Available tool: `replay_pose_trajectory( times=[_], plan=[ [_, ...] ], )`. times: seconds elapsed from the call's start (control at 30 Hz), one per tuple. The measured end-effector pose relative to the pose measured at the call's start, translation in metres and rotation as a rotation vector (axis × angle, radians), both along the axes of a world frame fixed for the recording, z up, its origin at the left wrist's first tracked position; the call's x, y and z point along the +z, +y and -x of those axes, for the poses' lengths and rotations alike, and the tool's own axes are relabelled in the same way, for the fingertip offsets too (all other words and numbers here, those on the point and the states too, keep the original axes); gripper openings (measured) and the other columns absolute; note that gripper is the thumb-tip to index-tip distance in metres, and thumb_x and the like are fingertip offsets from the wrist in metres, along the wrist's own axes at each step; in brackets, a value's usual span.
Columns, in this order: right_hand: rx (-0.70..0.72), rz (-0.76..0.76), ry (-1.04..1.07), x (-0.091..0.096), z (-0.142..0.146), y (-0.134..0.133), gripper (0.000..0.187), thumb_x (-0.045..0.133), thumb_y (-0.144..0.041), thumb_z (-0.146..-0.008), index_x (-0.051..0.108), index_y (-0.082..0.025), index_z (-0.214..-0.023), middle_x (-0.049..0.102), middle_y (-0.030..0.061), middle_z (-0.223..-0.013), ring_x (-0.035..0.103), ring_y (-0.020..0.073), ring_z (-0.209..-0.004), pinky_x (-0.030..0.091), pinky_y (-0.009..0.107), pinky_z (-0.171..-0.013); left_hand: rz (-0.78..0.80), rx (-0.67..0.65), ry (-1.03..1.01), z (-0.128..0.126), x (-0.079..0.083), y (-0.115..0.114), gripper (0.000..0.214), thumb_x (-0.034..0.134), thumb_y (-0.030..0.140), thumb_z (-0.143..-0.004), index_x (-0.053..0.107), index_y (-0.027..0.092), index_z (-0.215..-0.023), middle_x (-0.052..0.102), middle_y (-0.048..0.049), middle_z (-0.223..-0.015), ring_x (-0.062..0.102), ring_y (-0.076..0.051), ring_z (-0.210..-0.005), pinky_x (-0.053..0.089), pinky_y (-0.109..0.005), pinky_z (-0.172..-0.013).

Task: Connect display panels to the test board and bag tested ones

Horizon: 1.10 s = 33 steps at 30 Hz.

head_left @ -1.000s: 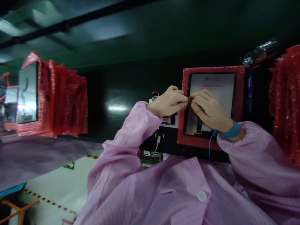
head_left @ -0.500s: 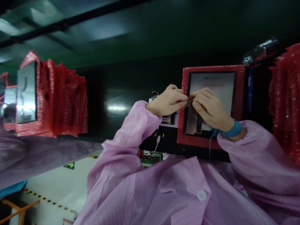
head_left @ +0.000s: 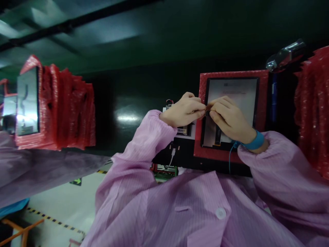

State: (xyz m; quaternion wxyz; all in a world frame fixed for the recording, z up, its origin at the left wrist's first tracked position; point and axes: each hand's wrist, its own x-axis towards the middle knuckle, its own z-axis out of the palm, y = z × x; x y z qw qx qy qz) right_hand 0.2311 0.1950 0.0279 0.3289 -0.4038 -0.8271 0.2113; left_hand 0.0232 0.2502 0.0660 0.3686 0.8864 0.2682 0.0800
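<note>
Two hands close together at one panel; red wrap beneath.

Small part held btwn fingertips of L hand & R hand, over left edge of display panel. Panel laid on red bubble wrap nr front edge of table; blue pen placed just beside wrap's right edge.

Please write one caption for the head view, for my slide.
Left hand and right hand close together at the edge of a screen on red wrap.
</note>
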Motion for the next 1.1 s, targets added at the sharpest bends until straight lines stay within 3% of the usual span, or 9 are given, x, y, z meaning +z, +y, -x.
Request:
replay_pose_trajectory(
  times=[0.5, 0.7, 0.9, 1.1],
  plan=[
    [0.011, 0.038, 0.027, -0.001, 0.002, -0.001, 0.028, 0.037, -0.031, -0.104, 0.059, -0.019, -0.092, 0.069, 0.0094, -0.104, 0.058, 0.0244, -0.096, 0.047, 0.043, -0.088, -0.033, -0.022, 0.035, -0.001, 0.001, 0.001, 0.031, 0.038, 0.028, -0.095, 0.051, 0.019, -0.069, 0.057, 0.0004, -0.070, 0.056, -0.017, -0.078, 0.033, -0.043, -0.104],
    [0.026, 0.066, 0.009, 0.000, 0.001, -0.001, 0.030, 0.036, -0.034, -0.105, 0.058, -0.020, -0.091, 0.068, 0.0094, -0.103, 0.057, 0.0248, -0.096, 0.046, 0.043, -0.089, -0.031, -0.051, -0.006, 0.002, -0.003, 0.005, 0.035, 0.043, 0.033, -0.097, 0.058, 0.019, -0.069, 0.064, 0.0002, -0.074, 0.060, -0.016, -0.082, 0.033, -0.041, -0.106],
    [0.002, 0.056, 0.029, -0.004, 0.000, 0.000, 0.030, 0.037, -0.038, -0.105, 0.057, -0.021, -0.090, 0.067, 0.0093, -0.103, 0.056, 0.0256, -0.098, 0.045, 0.043, -0.089, -0.162, 0.049, -0.070, 0.003, -0.013, 0.008, 0.033, 0.052, 0.046, -0.097, 0.072, 0.021, -0.086, 0.073, -0.0014, -0.086, 0.065, -0.018, -0.093, 0.034, -0.042, -0.106],
    [-0.004, 0.045, 0.013, -0.006, -0.001, 0.000, 0.029, 0.039, -0.041, -0.104, 0.057, -0.021, -0.091, 0.067, 0.0093, -0.104, 0.056, 0.0266, -0.100, 0.045, 0.043, -0.088, -0.168, 0.106, -0.104, 0.003, -0.010, 0.005, 0.020, 0.061, 0.039, -0.092, 0.071, 0.022, -0.088, 0.072, -0.0010, -0.087, 0.065, -0.018, -0.092, 0.036, -0.043, -0.107]
  ],
)
